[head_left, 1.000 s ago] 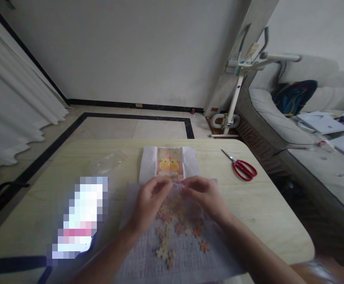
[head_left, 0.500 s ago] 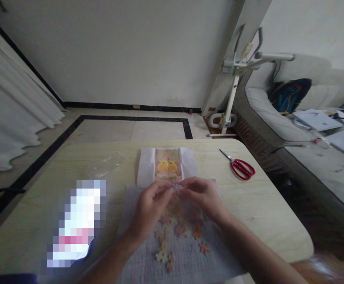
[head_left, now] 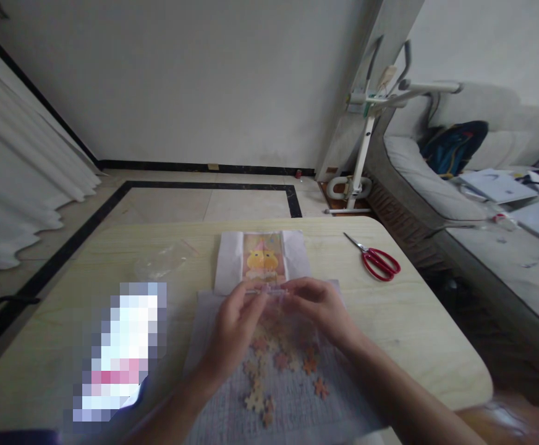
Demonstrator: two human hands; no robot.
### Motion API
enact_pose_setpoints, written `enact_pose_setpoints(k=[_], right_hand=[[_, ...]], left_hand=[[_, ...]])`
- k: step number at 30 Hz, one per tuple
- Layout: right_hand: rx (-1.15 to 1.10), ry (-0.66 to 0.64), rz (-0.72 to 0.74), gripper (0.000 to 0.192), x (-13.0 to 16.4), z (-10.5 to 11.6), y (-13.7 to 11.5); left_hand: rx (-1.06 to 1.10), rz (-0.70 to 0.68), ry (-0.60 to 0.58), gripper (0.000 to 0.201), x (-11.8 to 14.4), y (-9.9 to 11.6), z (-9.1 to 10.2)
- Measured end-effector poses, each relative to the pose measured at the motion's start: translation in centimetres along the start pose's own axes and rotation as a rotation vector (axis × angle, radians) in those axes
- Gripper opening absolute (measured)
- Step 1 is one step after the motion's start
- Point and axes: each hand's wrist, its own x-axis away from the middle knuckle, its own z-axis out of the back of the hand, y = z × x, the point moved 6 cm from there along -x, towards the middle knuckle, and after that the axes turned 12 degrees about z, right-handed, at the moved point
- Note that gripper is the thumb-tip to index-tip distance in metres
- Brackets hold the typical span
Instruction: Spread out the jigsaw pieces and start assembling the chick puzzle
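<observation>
My left hand (head_left: 233, 318) and my right hand (head_left: 321, 309) are close together over the middle of the table. Between their fingertips they pinch the top edge of a clear plastic bag (head_left: 276, 301), which hangs down and blurs what lies behind it. Below the hands, loose snowflake-shaped puzzle pieces (head_left: 254, 398) in cream and orange are spread on a greyish printed sheet (head_left: 297, 408). One orange piece (head_left: 320, 388) lies apart on the right. Just beyond my fingers is a white paper with a yellow cartoon picture (head_left: 263, 256), its lower edge partly covered.
Red-handled scissors (head_left: 379, 262) lie at the table's right, blades pointing away. Another clear plastic bag (head_left: 162, 259) rests at the left, beyond a bright pixelated object (head_left: 123, 352). A sofa (head_left: 436, 185) and a white exercise frame (head_left: 361, 154) stand past the table (head_left: 418, 334).
My left hand has shifted slightly left, and the bag's edge, bunched between my fingertips before, is now stretched straighter. The pieces and scissors stay put.
</observation>
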Motion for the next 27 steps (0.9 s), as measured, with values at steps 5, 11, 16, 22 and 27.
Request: enact_pose_setpoints(k=[5, 11, 16, 22, 27], right_hand=[[0.051, 0.012, -0.014, 0.023, 0.0, 0.2, 0.1], [0.046, 0.025, -0.066, 0.023, 0.1, 0.2, 0.1], [0.031, 0.039, -0.036, 0.020, 0.0, 0.3, 0.1], [-0.051, 0.056, 0.031, 0.017, 0.0, 0.4, 0.5], [0.091, 0.005, 0.099, 0.018, -0.2, 0.3, -0.7]], left_hand=[[-0.019, -0.001, 0.003, 0.031, 0.0, 0.0, 0.1], [0.019, 0.007, -0.010, 0.033, 0.1, -0.2, 0.1], [0.016, 0.019, -0.021, 0.031, 0.3, -0.2, 0.2], [0.006, 0.009, -0.007, 0.027, 0.0, -0.5, 0.2], [-0.023, -0.033, 0.002, 0.024, 0.1, -0.1, 0.3]])
